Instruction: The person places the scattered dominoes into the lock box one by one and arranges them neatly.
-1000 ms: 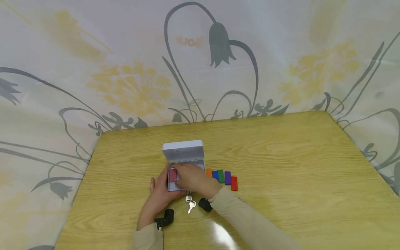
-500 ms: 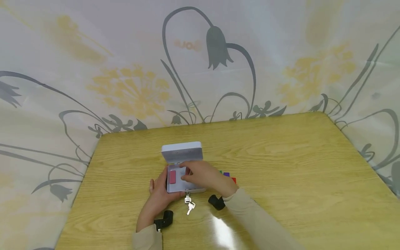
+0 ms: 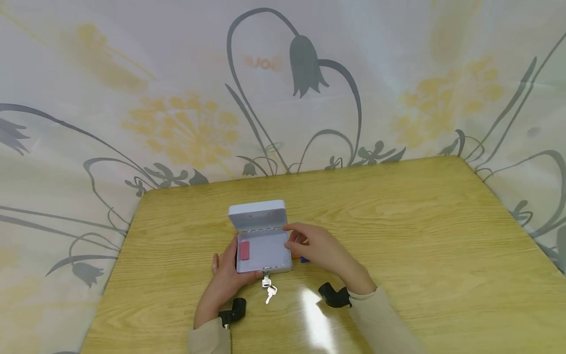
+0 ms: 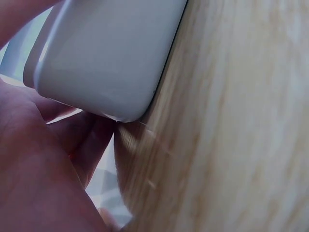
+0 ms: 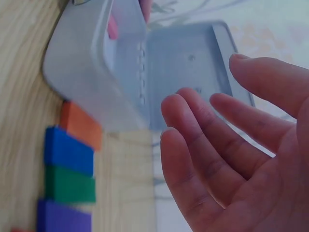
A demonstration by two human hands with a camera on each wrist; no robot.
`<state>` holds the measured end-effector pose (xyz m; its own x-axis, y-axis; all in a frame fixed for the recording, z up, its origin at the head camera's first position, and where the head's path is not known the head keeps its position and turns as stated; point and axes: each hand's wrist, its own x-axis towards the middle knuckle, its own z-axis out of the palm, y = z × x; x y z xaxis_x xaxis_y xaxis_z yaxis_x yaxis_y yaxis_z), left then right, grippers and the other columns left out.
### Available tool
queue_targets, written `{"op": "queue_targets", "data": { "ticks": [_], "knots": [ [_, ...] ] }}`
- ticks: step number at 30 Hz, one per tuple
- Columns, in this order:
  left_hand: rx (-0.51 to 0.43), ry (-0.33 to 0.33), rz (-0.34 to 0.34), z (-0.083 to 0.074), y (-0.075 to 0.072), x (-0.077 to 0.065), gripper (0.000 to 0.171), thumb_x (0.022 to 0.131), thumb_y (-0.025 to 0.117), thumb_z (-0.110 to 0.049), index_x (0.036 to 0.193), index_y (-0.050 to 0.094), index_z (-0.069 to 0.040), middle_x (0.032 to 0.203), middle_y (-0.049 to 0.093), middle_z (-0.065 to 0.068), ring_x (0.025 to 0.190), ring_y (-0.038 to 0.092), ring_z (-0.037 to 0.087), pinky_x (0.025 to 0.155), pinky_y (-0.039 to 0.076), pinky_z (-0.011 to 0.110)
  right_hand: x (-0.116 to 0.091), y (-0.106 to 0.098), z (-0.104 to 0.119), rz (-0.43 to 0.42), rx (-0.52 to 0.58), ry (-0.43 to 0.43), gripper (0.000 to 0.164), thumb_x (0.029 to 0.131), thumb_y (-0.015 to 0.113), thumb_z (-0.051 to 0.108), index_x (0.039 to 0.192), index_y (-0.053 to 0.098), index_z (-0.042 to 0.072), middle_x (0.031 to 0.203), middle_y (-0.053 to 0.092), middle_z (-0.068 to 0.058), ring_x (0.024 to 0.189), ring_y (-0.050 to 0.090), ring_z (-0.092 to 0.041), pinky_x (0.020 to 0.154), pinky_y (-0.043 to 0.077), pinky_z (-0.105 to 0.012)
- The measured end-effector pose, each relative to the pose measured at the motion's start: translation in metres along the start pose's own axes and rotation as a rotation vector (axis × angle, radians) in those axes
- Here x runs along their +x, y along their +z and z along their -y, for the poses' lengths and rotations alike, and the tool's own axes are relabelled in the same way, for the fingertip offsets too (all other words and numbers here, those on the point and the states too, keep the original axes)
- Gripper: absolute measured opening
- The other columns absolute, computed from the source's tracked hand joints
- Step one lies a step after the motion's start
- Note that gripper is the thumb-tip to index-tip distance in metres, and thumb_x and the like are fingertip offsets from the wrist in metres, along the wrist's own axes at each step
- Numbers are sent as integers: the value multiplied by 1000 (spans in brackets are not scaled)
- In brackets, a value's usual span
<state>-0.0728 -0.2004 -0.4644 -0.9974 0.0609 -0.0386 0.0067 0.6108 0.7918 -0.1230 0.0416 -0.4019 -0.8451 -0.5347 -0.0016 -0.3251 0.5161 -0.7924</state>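
A small white cash box (image 3: 279, 270) stands on the table with its lid (image 3: 258, 217) raised. Inside, against the left wall, lies a pink block (image 3: 244, 250). My left hand (image 3: 230, 274) holds the box at its front left corner, thumb along the front, fingers at the left side. In the left wrist view, fingers bend round the end of the box. My right hand (image 3: 320, 247) hovers by the box's right rim, fingers loosely bent with nothing between them. Below it in the right wrist view are orange (image 5: 79, 126), blue (image 5: 69, 151), green (image 5: 71, 184) and purple blocks (image 5: 64, 216).
Keys (image 3: 270, 294) hang from the lock at the front of the box, one lying on the wooden table (image 3: 398, 221). A red block (image 5: 21, 230) barely shows at the edge of the right wrist view. Flower-patterned cloth (image 3: 185, 123) encloses the table's back and sides.
My right hand has let go of the pink block, leaving it in the box, and has moved out to the right, above the row of blocks. My left hand stays on the box.
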Motion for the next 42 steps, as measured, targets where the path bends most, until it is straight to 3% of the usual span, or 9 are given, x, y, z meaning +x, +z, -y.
{"op": "queue_targets", "data": {
  "ticks": [12, 23, 31, 38, 42],
  "knots": [
    [1, -22, 8, 2, 0, 0, 111, 60, 78, -48, 144, 10, -22, 143, 27, -2, 128, 25, 21, 99, -14, 49, -37, -17, -32, -123, 74, 122, 42, 86, 56, 38, 122, 54, 17, 95, 58, 8, 86, 55, -10, 75, 46, -31],
    [12, -30, 6, 1, 0, 0, 110, 60, 76, -51, 144, 10, -25, 143, 25, -4, 128, 25, 20, 99, -13, 49, -60, -33, -61, -188, 104, 213, 40, 87, 57, 31, 122, 53, 12, 97, 60, 0, 86, 57, -16, 71, 47, -31],
    [4, -27, 10, 1, -1, -2, 110, 61, 77, -48, 144, 10, -22, 143, 26, -1, 128, 26, 22, 100, -13, 49, -63, -36, -79, -166, 174, 252, 42, 88, 56, 32, 124, 51, 12, 99, 60, -3, 85, 58, -18, 67, 48, -32],
    [14, -25, 10, 0, -4, -2, 109, 61, 76, -50, 144, 11, -21, 143, 26, 0, 128, 25, 23, 99, -13, 50, -58, -26, -90, -129, 161, 250, 40, 86, 59, 30, 121, 53, 13, 98, 59, 0, 89, 56, -15, 79, 44, -34],
    [9, -32, 24, 0, -3, -1, 109, 61, 76, -50, 144, 12, -19, 143, 25, 1, 129, 24, 24, 99, -13, 50, -59, -24, -91, -89, 183, 246, 42, 85, 61, 28, 122, 52, 11, 97, 58, 0, 88, 55, -16, 78, 44, -34]
  ]
}}
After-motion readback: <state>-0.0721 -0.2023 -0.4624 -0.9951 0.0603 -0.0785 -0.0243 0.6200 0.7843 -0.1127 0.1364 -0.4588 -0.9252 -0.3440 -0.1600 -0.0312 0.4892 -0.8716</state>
